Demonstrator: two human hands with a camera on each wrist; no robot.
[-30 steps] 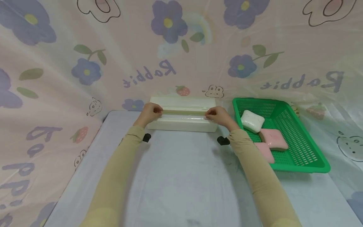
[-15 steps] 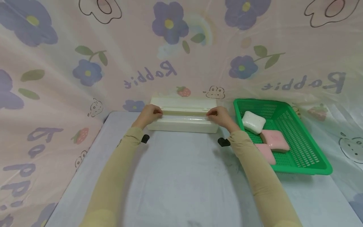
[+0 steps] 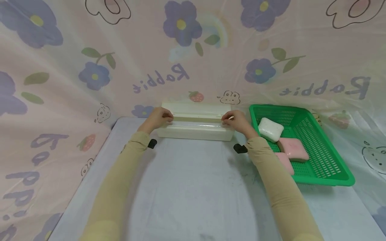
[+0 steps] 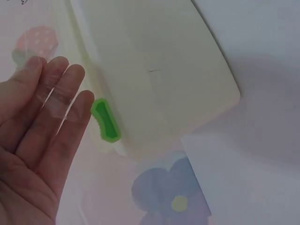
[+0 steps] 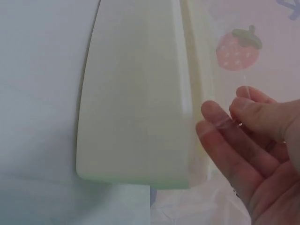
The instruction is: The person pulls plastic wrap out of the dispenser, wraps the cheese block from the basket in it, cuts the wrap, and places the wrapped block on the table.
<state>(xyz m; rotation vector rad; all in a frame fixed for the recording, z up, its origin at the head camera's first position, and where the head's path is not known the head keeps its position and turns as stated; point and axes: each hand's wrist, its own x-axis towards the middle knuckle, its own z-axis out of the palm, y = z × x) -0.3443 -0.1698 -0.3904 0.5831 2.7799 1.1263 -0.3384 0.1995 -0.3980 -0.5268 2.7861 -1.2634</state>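
A long cream cling film dispenser [image 3: 196, 133] stands at the back of the table, its lid [image 3: 196, 108] raised behind it. Clear cling film [image 3: 197, 124] stretches across its opening between my hands. My left hand [image 3: 156, 118] pinches the film at the left end, thumb against index finger. In the left wrist view, film wrinkles over the other fingers of that hand [image 4: 42, 117], beside a green tab [image 4: 107, 121] on the dispenser's end. At the right end my right hand [image 3: 238, 122] pinches the film; its thumb [image 5: 260, 115] shows in the right wrist view.
On the right, a green plastic basket [image 3: 331, 157] holds a white soap bar [image 3: 270, 129] and two pink ones, one of them partly behind my right sleeve. A patterned curtain [image 3: 135, 50] rises right behind the dispenser. The pale table [image 3: 193, 187] spreads out in front.
Both hands have shifted slightly outward, a little farther apart, still pinching the film. The dispenser and basket stay where they were; the head view has moved a touch.
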